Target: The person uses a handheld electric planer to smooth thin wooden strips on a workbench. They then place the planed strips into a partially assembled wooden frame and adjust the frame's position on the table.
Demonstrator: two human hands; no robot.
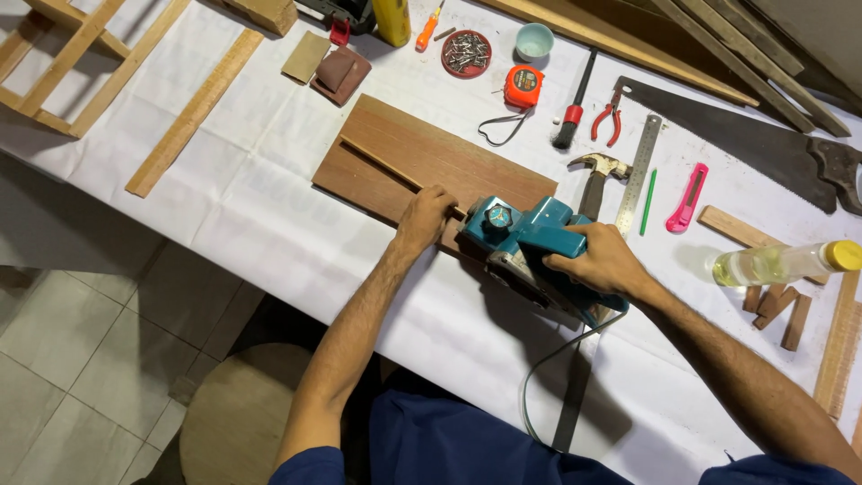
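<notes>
Seen from above: a person in a dark blue top stands at a workbench w/ a white cloth (269,233) over it. The right hand (597,260) is wrapped round the handle of a teal electric planer (525,242), fingers curled together in a firm grip; thumb side faces the camera. The planer sits at the near right end of a reddish-brown board (422,162), which lies flat on the cloth at a slant, roughly mid-bench. The planer's cord (548,368) loops down off the front edge.

The left hand (424,216) is just left of the planer, fingers bent & bunched, pinching a thin wooden strip (386,166) that runs along the top of the board; fingertips are hidden, so can't tell exactly how they meet.

Behind the board, l. to r.: sanding blocks (337,72), a red dish of screws (467,52), a pale blue cup (534,40), an orange tape measure (523,87), a brush w/ black handle (575,99), red pliers (608,115), a hammer (597,175) just beside the planer, a steel ruler (639,171), a green pencil (647,202), a pink utility knife (689,196), a handsaw (763,144). Far right: a clear bottle w/ yellow cap (781,262) lying on its side, small wood offcuts (777,310) near it. Far left: a long pale wood strip (193,112) & a wooden frame (63,63). A round stool (238,413) stands on the tiled floor below.
</notes>
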